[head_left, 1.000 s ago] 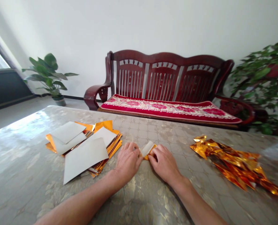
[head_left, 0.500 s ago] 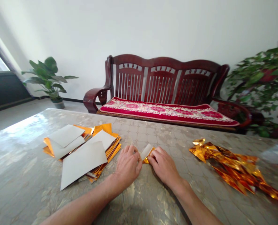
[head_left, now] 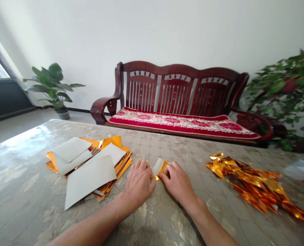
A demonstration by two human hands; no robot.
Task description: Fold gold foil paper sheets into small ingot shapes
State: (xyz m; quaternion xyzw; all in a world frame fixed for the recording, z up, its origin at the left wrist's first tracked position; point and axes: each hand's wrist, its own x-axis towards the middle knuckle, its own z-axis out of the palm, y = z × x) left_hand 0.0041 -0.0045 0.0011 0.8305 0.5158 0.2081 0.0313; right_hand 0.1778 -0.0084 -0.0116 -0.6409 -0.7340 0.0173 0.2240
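Note:
Between my two hands, on the table, lies a partly folded sheet of gold foil paper point(head_left: 163, 168), its white back showing on the left and gold on the right. My left hand point(head_left: 141, 179) is closed with curled fingers at the sheet's left edge. Opposite it, my right hand point(head_left: 176, 178) pinches the gold part between thumb and fingers. Left of my hands rests a loose stack of gold foil sheets point(head_left: 125, 164), several turned white side up. To the right sits a pile of folded gold foil pieces point(head_left: 254, 181).
The table point(head_left: 157, 218) has a patterned, shiny cover. A clear plastic bag point(head_left: 299, 169) lies at its right edge. Beyond stands a dark red wooden bench point(head_left: 177, 89) with a red floral cushion point(head_left: 174, 120). Potted plants point(head_left: 55, 85) flank the bench.
More of the sheet's gold side shows between my hands now. Both hands stay in nearly the same place, with the fingers shifting slightly on the paper.

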